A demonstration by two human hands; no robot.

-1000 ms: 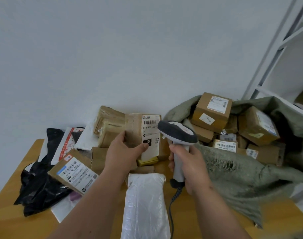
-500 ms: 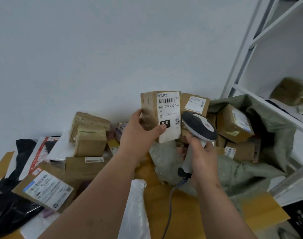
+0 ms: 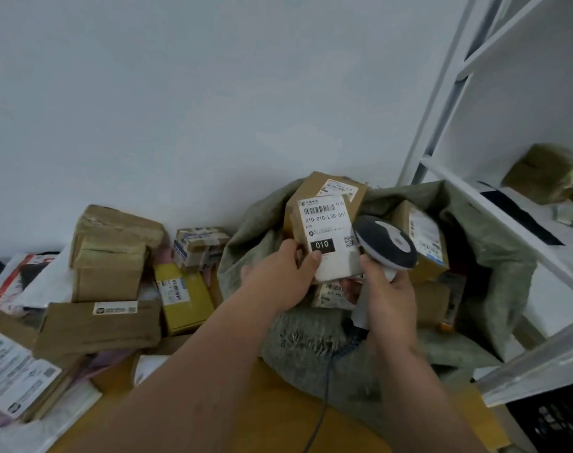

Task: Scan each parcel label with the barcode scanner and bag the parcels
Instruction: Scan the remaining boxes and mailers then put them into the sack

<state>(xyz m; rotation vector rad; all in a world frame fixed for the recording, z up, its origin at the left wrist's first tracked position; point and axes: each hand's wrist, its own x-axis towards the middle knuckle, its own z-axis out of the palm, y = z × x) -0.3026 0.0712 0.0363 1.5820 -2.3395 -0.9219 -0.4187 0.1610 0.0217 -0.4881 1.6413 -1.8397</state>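
Observation:
My left hand (image 3: 280, 277) grips a small brown parcel (image 3: 327, 237) with a white label reading 010-010-L30-551, holding it over the mouth of the grey-green woven sack (image 3: 314, 348). Just to its right, my right hand (image 3: 388, 299) grips the handle of the grey and white barcode scanner (image 3: 384, 243), whose head sits beside the parcel's label. The scanner's cable hangs down toward the wooden table (image 3: 252, 416). Several brown boxes (image 3: 423, 240) lie inside the sack.
Loose parcels crowd the table's left side: stacked brown boxes (image 3: 112, 253), a yellow box (image 3: 183, 295), a flat cardboard parcel (image 3: 99, 325) and labelled mailers (image 3: 14, 374). A white metal shelf (image 3: 513, 223) stands at the right with a brown parcel (image 3: 549, 178) on it.
My left hand has carried the labelled parcel from the pile rightwards to above the sack opening. My right hand and the scanner moved right with it. The view has swung right.

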